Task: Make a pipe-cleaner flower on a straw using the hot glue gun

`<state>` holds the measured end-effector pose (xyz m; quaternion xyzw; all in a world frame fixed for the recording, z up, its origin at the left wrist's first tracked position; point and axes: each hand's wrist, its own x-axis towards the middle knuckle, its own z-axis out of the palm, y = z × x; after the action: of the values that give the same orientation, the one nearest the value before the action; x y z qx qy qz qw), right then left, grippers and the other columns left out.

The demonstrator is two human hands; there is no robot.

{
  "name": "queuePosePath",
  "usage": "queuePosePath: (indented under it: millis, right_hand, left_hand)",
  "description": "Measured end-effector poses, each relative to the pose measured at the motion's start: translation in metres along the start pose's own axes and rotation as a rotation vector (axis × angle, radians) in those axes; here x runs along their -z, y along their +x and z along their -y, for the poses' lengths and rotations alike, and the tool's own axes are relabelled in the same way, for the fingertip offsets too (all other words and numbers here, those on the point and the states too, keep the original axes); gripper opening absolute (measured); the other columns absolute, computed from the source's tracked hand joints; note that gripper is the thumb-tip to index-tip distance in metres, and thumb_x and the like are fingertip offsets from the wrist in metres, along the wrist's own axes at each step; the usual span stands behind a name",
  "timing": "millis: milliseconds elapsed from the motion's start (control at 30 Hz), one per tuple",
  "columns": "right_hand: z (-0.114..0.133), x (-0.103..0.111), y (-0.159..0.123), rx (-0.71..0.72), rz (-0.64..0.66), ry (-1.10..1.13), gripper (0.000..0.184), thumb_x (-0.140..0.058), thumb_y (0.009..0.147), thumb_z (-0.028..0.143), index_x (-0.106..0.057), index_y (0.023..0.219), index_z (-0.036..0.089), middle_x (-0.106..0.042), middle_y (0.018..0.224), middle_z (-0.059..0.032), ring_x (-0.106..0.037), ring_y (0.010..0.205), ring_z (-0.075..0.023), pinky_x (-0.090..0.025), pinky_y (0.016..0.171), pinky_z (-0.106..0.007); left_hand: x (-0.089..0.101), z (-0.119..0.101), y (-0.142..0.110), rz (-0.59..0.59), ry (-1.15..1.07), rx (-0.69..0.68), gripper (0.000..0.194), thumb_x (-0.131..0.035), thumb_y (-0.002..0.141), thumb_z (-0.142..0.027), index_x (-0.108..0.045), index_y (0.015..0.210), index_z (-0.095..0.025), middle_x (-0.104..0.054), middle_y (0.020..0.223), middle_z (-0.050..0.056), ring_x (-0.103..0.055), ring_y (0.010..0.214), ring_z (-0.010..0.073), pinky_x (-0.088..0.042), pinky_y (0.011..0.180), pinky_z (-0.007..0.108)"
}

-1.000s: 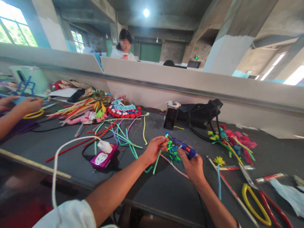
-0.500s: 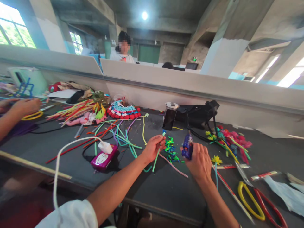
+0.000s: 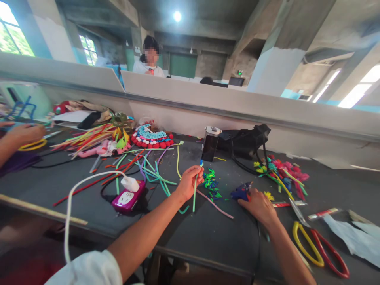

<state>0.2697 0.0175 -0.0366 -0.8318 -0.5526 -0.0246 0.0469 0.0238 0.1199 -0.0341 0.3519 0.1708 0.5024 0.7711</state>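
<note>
My left hand [image 3: 189, 182] is closed in a pinch round a light green pipe-cleaner stem [image 3: 194, 194], held upright over the dark table [image 3: 208, 233]. My right hand [image 3: 259, 205] rests on the table, its fingers on a blue glue gun [image 3: 242, 191] that lies flat there. A small pile of green and yellow pipe-cleaner bits [image 3: 211, 183] sits between the two hands. A pink stem [image 3: 214, 204] lies under them.
A pink power strip with a white plug [image 3: 128, 195] lies to the left among loose stems [image 3: 148, 168]. A phone [image 3: 209, 147], a black bag [image 3: 245, 143], finished flowers [image 3: 282, 173] and scissors [image 3: 317, 245] stand right. Another person's hand [image 3: 23, 133] works far left.
My right hand has swung the glue gun away from the stem tip and lowered it flat onto the table. My left hand keeps hold of the green stem, now more upright.
</note>
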Motion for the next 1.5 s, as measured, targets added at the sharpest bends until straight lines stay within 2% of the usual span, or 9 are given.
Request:
queuePosePath:
  millis: [67,167,267,400,567,800,1100,1300,1500]
  right_hand:
    - [0.004,0.007,0.002,-0.004,-0.063,-0.021,0.044,-0.058,0.079,0.050,-0.065,0.102,0.014,-0.065,0.096,-0.0171,-0.062,0.093,-0.0329,-0.044,0.072,-0.037]
    - [0.025,0.014,0.010,0.124,-0.203,0.108,0.037,-0.052,0.086,0.039,-0.065,0.113,0.017,-0.064,0.107,-0.0158,-0.058,0.101,-0.0295,-0.043,0.080,-0.037]
    - [0.057,0.008,0.022,0.297,-0.141,0.281,0.026,-0.051,0.087,0.028,-0.069,0.105,0.021,-0.067,0.105,-0.0087,-0.059,0.100,-0.0221,-0.041,0.082,-0.029]
    - [0.086,-0.012,0.033,0.331,-0.065,0.317,0.013,-0.058,0.078,0.020,-0.071,0.079,0.022,-0.068,0.081,-0.0034,-0.062,0.080,-0.0178,-0.038,0.066,-0.024]
    - [0.084,-0.018,0.035,0.340,-0.080,0.401,0.016,-0.052,0.078,0.017,-0.066,0.070,0.020,-0.065,0.071,-0.0019,-0.059,0.066,-0.0146,-0.034,0.059,-0.023]
    - [0.088,0.003,0.016,0.505,-0.139,0.574,0.012,-0.048,0.082,0.023,-0.060,0.079,0.021,-0.063,0.069,0.0013,-0.057,0.063,-0.0134,-0.040,0.062,-0.022]
    - [0.096,0.011,-0.002,0.599,-0.380,0.371,0.012,-0.051,0.083,0.021,-0.058,0.073,0.021,-0.065,0.072,-0.0012,-0.060,0.069,-0.0158,-0.035,0.060,-0.024]
    - [0.098,0.014,-0.002,0.532,-0.279,0.751,0.010,-0.055,0.081,0.026,-0.061,0.076,0.021,-0.064,0.068,0.0017,-0.056,0.058,-0.0121,-0.041,0.059,-0.023]
    - [0.090,0.019,0.004,0.439,-0.304,0.976,0.012,-0.056,0.078,0.028,-0.061,0.073,0.019,-0.060,0.063,0.0014,-0.052,0.054,-0.0115,-0.042,0.054,-0.023]
  left_hand:
    - [-0.001,0.000,-0.001,0.005,-0.005,-0.002,0.020,-0.071,0.075,-0.030,-0.064,0.079,-0.012,-0.047,0.060,-0.004,-0.040,0.050,0.0056,-0.037,0.056,0.023]
    - [-0.002,0.000,-0.001,0.016,0.001,-0.004,0.018,-0.070,0.076,-0.029,-0.064,0.078,-0.012,-0.047,0.060,-0.003,-0.040,0.050,0.0058,-0.034,0.054,0.022]
    - [-0.002,0.000,-0.001,0.022,0.004,-0.006,0.018,-0.070,0.076,-0.029,-0.064,0.078,-0.012,-0.047,0.060,-0.003,-0.041,0.050,0.0059,-0.033,0.053,0.022]
    - [-0.002,0.001,-0.001,0.008,-0.007,-0.009,0.019,-0.069,0.077,-0.030,-0.064,0.078,-0.012,-0.047,0.059,-0.004,-0.040,0.049,0.0057,-0.035,0.056,0.023]
    - [-0.004,0.002,-0.003,-0.016,0.050,0.016,0.020,-0.071,0.074,-0.030,-0.064,0.077,-0.012,-0.048,0.059,-0.004,-0.040,0.049,0.0055,-0.034,0.055,0.023]
    - [-0.009,0.005,-0.006,-0.110,0.219,0.008,0.031,-0.079,0.065,-0.038,-0.064,0.077,-0.014,-0.058,0.069,-0.002,-0.045,0.053,0.0061,-0.033,0.055,0.023]
    - [-0.011,0.014,-0.009,-0.024,0.367,0.081,0.039,-0.079,0.064,-0.046,-0.062,0.078,-0.014,-0.057,0.059,-0.003,-0.049,0.051,0.0078,-0.032,0.052,0.023]
    - [-0.008,0.015,-0.007,-0.003,0.254,0.158,0.033,-0.080,0.064,-0.037,-0.061,0.075,-0.013,-0.056,0.059,-0.003,-0.048,0.049,0.0075,-0.035,0.052,0.023]
    - [-0.013,0.010,-0.008,0.045,0.183,0.199,0.024,-0.076,0.067,-0.028,-0.056,0.069,-0.014,-0.047,0.055,-0.005,-0.032,0.040,0.0025,-0.020,0.043,0.021]
